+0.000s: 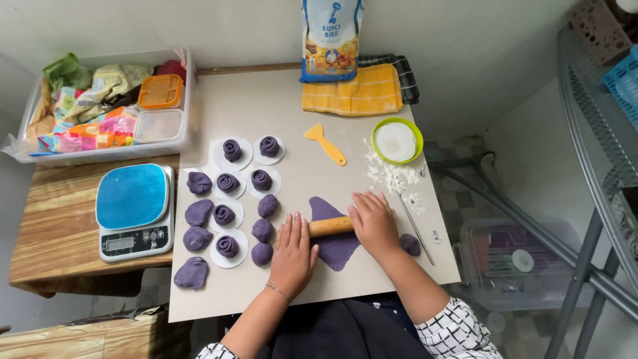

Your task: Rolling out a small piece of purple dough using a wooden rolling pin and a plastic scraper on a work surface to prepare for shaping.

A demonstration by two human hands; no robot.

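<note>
A wooden rolling pin [330,227] lies across a flattened sheet of purple dough [332,246] on the pale work board [292,113]. My left hand [293,252] rests flat on the pin's left end, fingers together. My right hand [373,223] presses flat on its right end. Left of my hands sit several purple dough balls [262,231] and several rose-shaped purple pieces on white paper rounds [227,246]. A small purple lump [411,244] lies by my right wrist.
A yellow scraper [325,143], a green-rimmed bowl of flour [397,140] and spilled flour [392,176] lie beyond the dough; a thin metal rod [416,229] at right. A blue-topped kitchen scale [135,210], a clear storage bin [103,106], a flour bag [331,40] and a yellow cloth [352,93] surround the board.
</note>
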